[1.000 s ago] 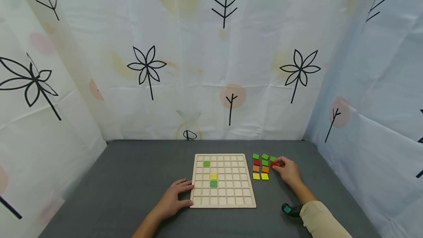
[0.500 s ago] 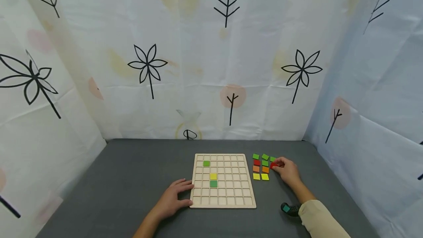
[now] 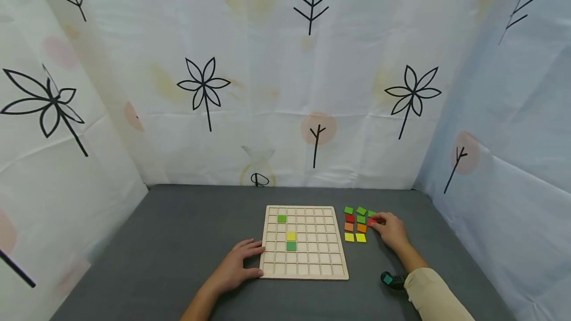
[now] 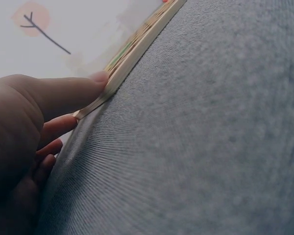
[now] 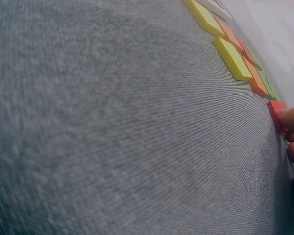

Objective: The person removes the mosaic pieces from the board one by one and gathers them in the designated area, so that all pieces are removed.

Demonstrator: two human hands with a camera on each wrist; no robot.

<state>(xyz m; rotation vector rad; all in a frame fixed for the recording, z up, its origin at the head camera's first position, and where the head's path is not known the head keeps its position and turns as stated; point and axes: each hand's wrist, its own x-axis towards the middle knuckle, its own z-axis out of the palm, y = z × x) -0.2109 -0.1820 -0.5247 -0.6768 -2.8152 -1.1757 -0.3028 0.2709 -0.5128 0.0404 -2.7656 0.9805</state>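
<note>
A wooden grid board (image 3: 308, 277) lies flat on the grey cloth. It carries a light green tile (image 3: 282, 218), a yellow tile (image 3: 291, 236) and a darker green tile (image 3: 291, 246). My left hand (image 3: 234, 267) rests at the board's left edge. In the left wrist view its thumb (image 4: 83, 90) lies against the board's side, the other fingers fairly straight. To the right of the loose tiles, my right hand (image 3: 393, 232) pinches a red tile (image 5: 274, 115), which sits low at the cloth. The far fingertips are partly hidden.
Several loose square tiles lie right of the board: green (image 3: 361, 219), a second red one (image 3: 350, 218), orange (image 3: 362, 228) and yellow (image 3: 361, 238). A black device with a teal patch (image 3: 392, 280) is by the right wrist. Patterned curtains (image 3: 267, 137) surround the grey table.
Both hands keep their places at the board and at the red tile. The head view has shifted slightly, so everything appears a little to the right.
</note>
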